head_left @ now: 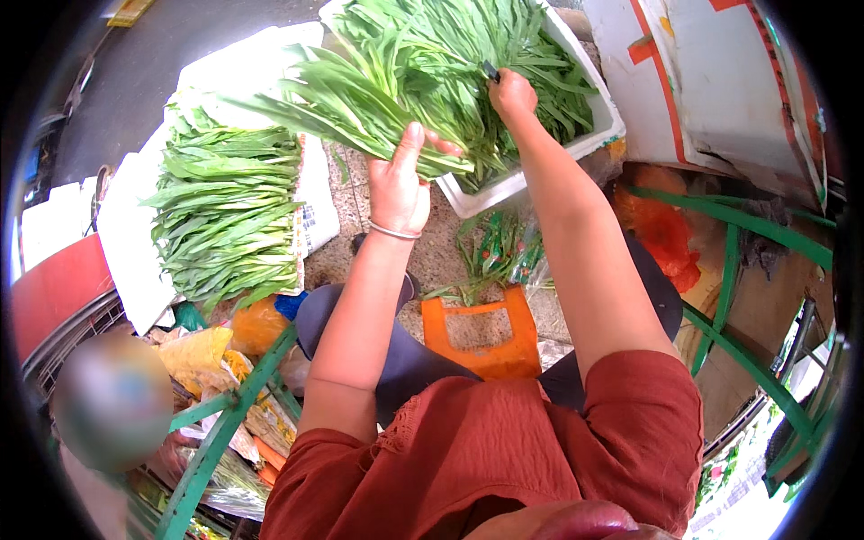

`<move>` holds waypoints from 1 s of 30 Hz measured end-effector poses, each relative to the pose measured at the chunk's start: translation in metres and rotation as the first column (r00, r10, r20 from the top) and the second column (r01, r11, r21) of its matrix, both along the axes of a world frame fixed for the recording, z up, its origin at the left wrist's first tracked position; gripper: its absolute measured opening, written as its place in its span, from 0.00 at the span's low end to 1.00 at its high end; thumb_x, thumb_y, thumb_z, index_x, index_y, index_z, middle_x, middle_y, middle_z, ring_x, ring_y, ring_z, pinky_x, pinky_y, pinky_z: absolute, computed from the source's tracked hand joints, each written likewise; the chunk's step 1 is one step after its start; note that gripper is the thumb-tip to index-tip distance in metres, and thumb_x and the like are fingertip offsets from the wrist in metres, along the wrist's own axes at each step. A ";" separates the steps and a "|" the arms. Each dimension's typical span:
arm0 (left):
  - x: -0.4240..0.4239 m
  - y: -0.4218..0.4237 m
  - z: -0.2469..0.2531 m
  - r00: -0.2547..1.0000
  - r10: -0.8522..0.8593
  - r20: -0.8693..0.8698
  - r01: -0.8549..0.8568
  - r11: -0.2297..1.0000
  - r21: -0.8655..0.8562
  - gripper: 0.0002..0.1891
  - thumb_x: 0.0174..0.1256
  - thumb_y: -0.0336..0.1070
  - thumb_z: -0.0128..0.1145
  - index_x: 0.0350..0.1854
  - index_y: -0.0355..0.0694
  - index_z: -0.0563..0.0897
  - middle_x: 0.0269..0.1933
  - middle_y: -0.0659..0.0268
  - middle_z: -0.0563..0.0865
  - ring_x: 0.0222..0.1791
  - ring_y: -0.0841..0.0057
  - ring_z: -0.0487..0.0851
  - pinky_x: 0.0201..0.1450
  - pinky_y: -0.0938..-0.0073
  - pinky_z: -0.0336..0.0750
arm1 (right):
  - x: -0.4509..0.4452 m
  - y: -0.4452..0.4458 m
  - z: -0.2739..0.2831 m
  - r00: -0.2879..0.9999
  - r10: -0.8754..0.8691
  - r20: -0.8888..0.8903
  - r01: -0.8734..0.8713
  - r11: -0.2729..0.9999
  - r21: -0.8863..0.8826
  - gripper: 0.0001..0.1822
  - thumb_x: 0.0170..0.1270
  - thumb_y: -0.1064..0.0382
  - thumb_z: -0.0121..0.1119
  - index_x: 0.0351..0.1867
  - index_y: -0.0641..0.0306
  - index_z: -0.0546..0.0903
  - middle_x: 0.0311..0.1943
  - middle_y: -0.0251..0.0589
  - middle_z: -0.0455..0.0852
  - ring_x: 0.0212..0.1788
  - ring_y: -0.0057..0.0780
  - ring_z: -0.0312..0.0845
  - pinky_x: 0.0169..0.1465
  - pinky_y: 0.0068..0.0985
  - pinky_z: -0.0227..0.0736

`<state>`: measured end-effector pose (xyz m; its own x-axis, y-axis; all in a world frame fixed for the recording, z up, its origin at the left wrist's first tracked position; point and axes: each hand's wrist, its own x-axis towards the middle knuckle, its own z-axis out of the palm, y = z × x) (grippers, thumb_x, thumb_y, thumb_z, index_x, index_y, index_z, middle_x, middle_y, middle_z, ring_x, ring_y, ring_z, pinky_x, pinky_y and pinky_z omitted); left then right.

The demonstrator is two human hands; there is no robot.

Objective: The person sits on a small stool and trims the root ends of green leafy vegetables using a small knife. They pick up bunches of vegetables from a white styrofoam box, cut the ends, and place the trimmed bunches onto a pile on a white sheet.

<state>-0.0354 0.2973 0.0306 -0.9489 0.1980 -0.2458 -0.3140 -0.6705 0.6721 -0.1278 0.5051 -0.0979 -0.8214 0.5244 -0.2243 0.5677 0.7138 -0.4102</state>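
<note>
My left hand (399, 185), with a bangle on its wrist, holds a bunch of long-leaved greens (351, 101) by the stem ends, thumb on top. The leaves fan out to the upper left. My right hand (514, 94) is closed on a small dark tool (491, 71) above the right part of a white foam box (611, 125). What kind of tool it is cannot be made out. More loose leafy greens (459, 34) fill the box. At the left, a neat stack of the same greens (226, 209) lies on white sacking (320, 202), stem ends to the right.
Trimmed leaves and plastic wrap (513, 246) lie on the speckled floor below the box. An orange plastic piece with an opening (482, 364) is between my knees. Green metal bars (729, 290) flank me. White foam boxes with red tape (715, 88) stand at the right.
</note>
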 end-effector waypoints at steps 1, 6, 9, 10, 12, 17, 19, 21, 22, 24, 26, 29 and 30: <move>-0.001 0.000 -0.003 1.000 0.022 -0.004 -0.022 1.000 -0.002 0.06 0.63 0.30 0.52 0.40 0.37 0.73 0.32 0.62 0.80 0.29 0.71 0.81 0.34 0.67 0.81 | 0.000 0.000 0.002 1.000 -0.002 0.014 0.002 1.000 -0.003 0.15 0.52 0.52 0.57 0.38 0.53 0.82 0.38 0.46 0.83 0.44 0.45 0.78 0.46 0.37 0.72; 0.002 0.004 -0.009 0.992 0.001 0.127 0.004 0.999 -0.039 0.09 0.62 0.32 0.55 0.42 0.37 0.74 0.41 0.57 0.80 0.33 0.72 0.79 0.39 0.62 0.79 | 0.046 -0.002 0.037 0.954 -0.121 -0.275 0.046 0.964 -0.263 0.12 0.50 0.54 0.62 0.32 0.58 0.83 0.27 0.43 0.84 0.30 0.34 0.79 0.36 0.30 0.72; 0.010 0.013 -0.025 0.977 -0.033 0.212 0.042 0.999 -0.034 0.15 0.57 0.32 0.60 0.46 0.35 0.75 0.41 0.58 0.81 0.39 0.69 0.82 0.37 0.64 0.80 | 0.118 -0.032 0.075 0.838 -0.238 -0.491 -0.012 0.892 -0.452 0.09 0.49 0.62 0.66 0.31 0.63 0.82 0.21 0.39 0.82 0.24 0.20 0.74 0.32 0.21 0.70; 0.014 0.016 -0.029 0.975 -0.056 0.213 0.064 0.998 -0.029 0.15 0.57 0.31 0.61 0.45 0.35 0.75 0.41 0.59 0.81 0.39 0.68 0.82 0.36 0.65 0.80 | 0.141 -0.048 0.092 0.852 -0.230 -0.470 0.004 0.901 -0.434 0.09 0.50 0.62 0.65 0.31 0.63 0.82 0.22 0.39 0.82 0.24 0.20 0.74 0.32 0.21 0.70; 0.026 0.024 -0.034 0.978 -0.091 0.189 0.098 0.995 -0.028 0.14 0.55 0.27 0.61 0.44 0.32 0.76 0.39 0.59 0.82 0.35 0.67 0.83 0.33 0.70 0.81 | 0.183 -0.063 0.106 0.867 -0.208 -0.453 0.002 0.910 -0.414 0.09 0.51 0.62 0.65 0.32 0.64 0.81 0.23 0.38 0.82 0.26 0.19 0.75 0.33 0.20 0.70; 0.050 0.037 -0.025 0.965 -0.171 0.201 0.182 0.983 -0.039 0.10 0.52 0.18 0.56 0.38 0.29 0.75 0.35 0.58 0.81 0.33 0.66 0.83 0.29 0.73 0.81 | 0.233 -0.071 0.101 0.768 -0.564 -0.303 0.078 0.552 -0.830 0.08 0.57 0.63 0.61 0.36 0.64 0.81 0.25 0.31 0.81 0.24 0.15 0.71 0.28 0.15 0.66; 0.057 0.039 -0.035 0.978 -0.129 0.163 0.150 0.982 -0.119 0.10 0.52 0.17 0.56 0.38 0.28 0.75 0.35 0.57 0.81 0.33 0.65 0.83 0.29 0.72 0.81 | 0.245 -0.068 0.106 0.771 -0.636 0.035 0.113 0.083 -0.990 0.16 0.63 0.54 0.55 0.46 0.61 0.75 0.25 0.28 0.75 0.21 0.13 0.64 0.23 0.13 0.59; 0.056 0.041 -0.038 0.980 -0.116 0.164 0.139 0.981 -0.137 0.10 0.52 0.18 0.56 0.37 0.28 0.75 0.35 0.57 0.81 0.34 0.64 0.83 0.29 0.71 0.81 | 0.249 -0.072 0.110 0.732 -0.636 0.246 0.038 -0.323 -0.946 0.19 0.65 0.49 0.50 0.49 0.59 0.72 0.25 0.27 0.73 0.20 0.14 0.61 0.21 0.13 0.56; 0.059 0.043 -0.035 0.982 -0.108 0.153 0.129 0.983 -0.134 0.09 0.52 0.18 0.56 0.37 0.28 0.76 0.35 0.57 0.81 0.34 0.64 0.83 0.28 0.72 0.80 | 0.250 -0.072 0.104 0.749 -0.617 0.242 0.003 -0.361 -0.932 0.18 0.67 0.47 0.44 0.49 0.56 0.70 0.24 0.26 0.69 0.20 0.16 0.60 0.20 0.14 0.55; 0.061 0.045 -0.033 0.983 -0.118 0.139 0.136 0.982 -0.129 0.09 0.52 0.18 0.56 0.37 0.28 0.76 0.35 0.57 0.81 0.34 0.64 0.83 0.28 0.72 0.80 | 0.248 -0.071 0.104 0.751 -0.604 0.266 -0.035 -0.439 -0.898 0.16 0.68 0.49 0.45 0.48 0.55 0.71 0.23 0.26 0.67 0.19 0.15 0.58 0.20 0.14 0.54; 0.062 0.045 -0.036 0.983 -0.123 0.138 0.141 0.982 -0.128 0.09 0.52 0.18 0.56 0.37 0.28 0.76 0.35 0.57 0.82 0.33 0.64 0.83 0.29 0.72 0.80 | 0.246 -0.071 0.101 0.742 -0.593 0.313 -0.045 -0.510 -0.859 0.15 0.68 0.51 0.46 0.50 0.53 0.71 0.20 0.25 0.63 0.19 0.15 0.56 0.19 0.14 0.52; 0.057 0.041 -0.031 0.986 -0.114 0.122 0.122 0.990 -0.066 0.10 0.53 0.18 0.55 0.38 0.29 0.76 0.35 0.57 0.82 0.33 0.64 0.83 0.29 0.71 0.80 | 0.251 -0.071 0.084 0.782 -0.505 0.366 0.010 -0.577 -0.817 0.17 0.66 0.50 0.49 0.50 0.54 0.72 0.18 0.25 0.64 0.18 0.14 0.57 0.19 0.14 0.52; 0.052 0.038 -0.023 0.989 -0.069 0.131 0.082 0.993 -0.090 0.11 0.53 0.18 0.55 0.40 0.30 0.75 0.34 0.57 0.82 0.33 0.64 0.83 0.29 0.71 0.80 | 0.252 -0.070 0.076 0.791 -0.501 0.351 0.143 -0.407 -0.902 0.18 0.65 0.49 0.51 0.50 0.55 0.73 0.18 0.25 0.66 0.18 0.14 0.57 0.19 0.14 0.53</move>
